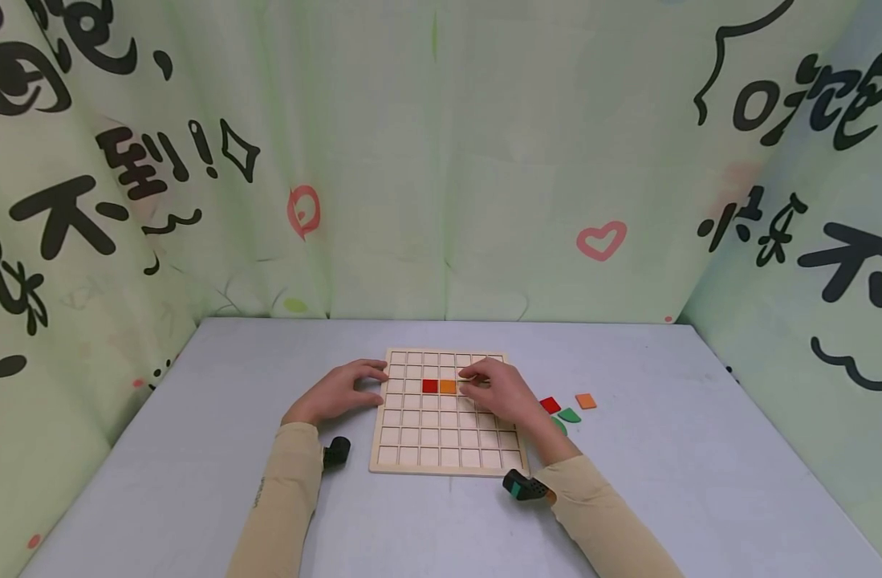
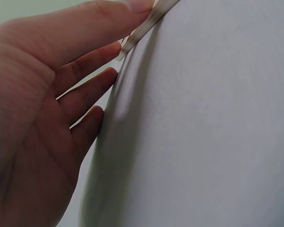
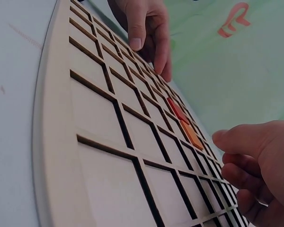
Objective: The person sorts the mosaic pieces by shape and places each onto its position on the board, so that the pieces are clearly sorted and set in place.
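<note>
A wooden grid board (image 1: 412,469) lies on the table, divided into small square cells. In one upper row, a red square tile (image 1: 429,387) and an orange square tile (image 1: 448,387) sit side by side. My left hand (image 1: 343,389) rests its thumb and fingertips at the board's left edge, fingers extended; the left wrist view shows the thumb on the board's edge (image 2: 149,28). Over the cells just right of the orange tile is my right hand (image 1: 498,391). Its thumb and fingers are bent and apart, with no tile showing between them.
Right of the board, partly behind my right forearm, lie a loose red tile (image 1: 550,405), green curved pieces (image 1: 569,415) and an orange tile (image 1: 586,400). The white table (image 1: 412,530) is bordered by a printed pale green curtain (image 1: 441,201).
</note>
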Demonstrator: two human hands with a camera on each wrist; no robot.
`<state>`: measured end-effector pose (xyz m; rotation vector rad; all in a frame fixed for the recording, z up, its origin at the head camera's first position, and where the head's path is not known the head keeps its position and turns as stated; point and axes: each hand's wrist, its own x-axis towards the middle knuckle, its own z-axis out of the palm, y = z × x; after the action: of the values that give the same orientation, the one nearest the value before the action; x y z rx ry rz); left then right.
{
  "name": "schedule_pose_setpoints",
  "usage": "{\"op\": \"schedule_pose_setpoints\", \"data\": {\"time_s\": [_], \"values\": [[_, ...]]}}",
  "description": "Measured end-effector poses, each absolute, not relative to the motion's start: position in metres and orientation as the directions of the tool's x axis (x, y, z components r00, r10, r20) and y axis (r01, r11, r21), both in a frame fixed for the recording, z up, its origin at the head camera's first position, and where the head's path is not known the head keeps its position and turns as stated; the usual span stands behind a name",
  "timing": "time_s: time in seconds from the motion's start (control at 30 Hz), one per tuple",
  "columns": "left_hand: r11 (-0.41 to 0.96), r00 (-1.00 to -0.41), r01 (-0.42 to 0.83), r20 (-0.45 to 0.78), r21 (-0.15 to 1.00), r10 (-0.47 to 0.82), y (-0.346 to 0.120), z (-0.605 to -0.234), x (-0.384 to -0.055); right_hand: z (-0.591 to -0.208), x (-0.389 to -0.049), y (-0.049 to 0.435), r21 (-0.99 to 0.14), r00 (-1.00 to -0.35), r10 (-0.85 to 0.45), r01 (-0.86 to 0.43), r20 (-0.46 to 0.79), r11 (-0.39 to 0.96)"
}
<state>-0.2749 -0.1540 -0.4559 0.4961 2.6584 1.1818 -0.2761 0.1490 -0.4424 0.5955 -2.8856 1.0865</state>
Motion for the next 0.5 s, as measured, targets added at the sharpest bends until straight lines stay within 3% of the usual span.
{"op": "schedule_pose_setpoints", "data": {"time_s": [0.5], "values": [[0.622, -0.926, 0.228, -0.03, 0.749, 0.377, -0.155, -0.455, -0.275, -0.439, -0.266, 0.196, -0.648, -0.949, -0.283, -0.304, 0.14, 0.698]]}}
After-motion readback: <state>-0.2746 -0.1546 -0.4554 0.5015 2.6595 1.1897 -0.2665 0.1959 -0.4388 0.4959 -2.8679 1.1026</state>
